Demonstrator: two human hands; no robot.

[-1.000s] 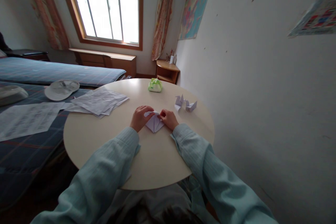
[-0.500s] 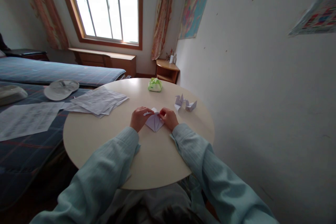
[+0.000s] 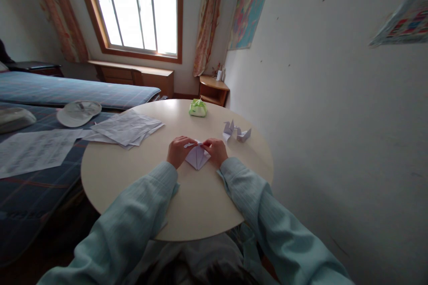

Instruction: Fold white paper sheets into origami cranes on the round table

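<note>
A white sheet of folded paper lies near the middle of the round table, its pointed end toward me and a crease down its centre. My left hand pinches its far left edge between thumb and fingers. From the right, my right hand grips the far right edge, fingers curled. The fingertips of both hands nearly meet at the paper's far end and hide part of it. Two folded paper figures stand to the right, beyond my right hand.
The round table carries a green-and-white tissue pack at its far side and loose paper sheets at the left. A bed with a light cap adjoins on the left; a wall rises on the right.
My fingers have drawn slightly closer together at the paper's far end, and the small flap standing up there is now folded down or covered. The other objects stay put.
</note>
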